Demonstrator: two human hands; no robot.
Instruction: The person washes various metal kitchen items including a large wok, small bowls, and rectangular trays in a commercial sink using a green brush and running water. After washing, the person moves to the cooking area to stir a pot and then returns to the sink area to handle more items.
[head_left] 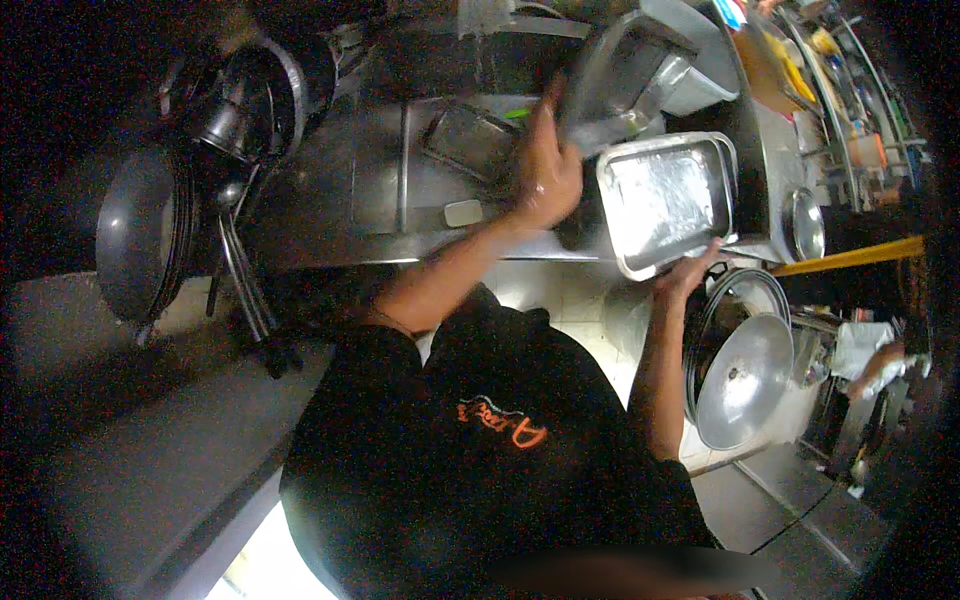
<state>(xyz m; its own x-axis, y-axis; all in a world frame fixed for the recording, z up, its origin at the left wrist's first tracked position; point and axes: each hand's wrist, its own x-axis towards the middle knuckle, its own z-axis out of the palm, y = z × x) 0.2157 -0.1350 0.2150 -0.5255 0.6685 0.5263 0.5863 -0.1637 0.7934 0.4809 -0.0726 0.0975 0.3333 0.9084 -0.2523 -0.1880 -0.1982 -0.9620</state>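
My right hand (682, 277) grips the lower edge of a rectangular metal tray (668, 195), tilted so that its shiny inside shows. A second rim shows along the tray's right side. My left hand (550, 172) is beside the left rim of a large round metal basin (590, 75); one digit points up along it, and the other fingers are hidden or smeared. Inside the basin leans a pale rectangular container (690, 87). To the left of my left hand lie a dark rectangular pan (468, 135) and a small whitish block (462, 213) in the steel sink (375, 175).
Large pots (295, 95), a wok (135, 235) and long-handled utensils (240, 265) hang or stand at the left. Round metal pans (745, 385) stand low at my right. Beyond a yellow bar (850, 255) are crowded shelves and part of another person's arm (880, 365).
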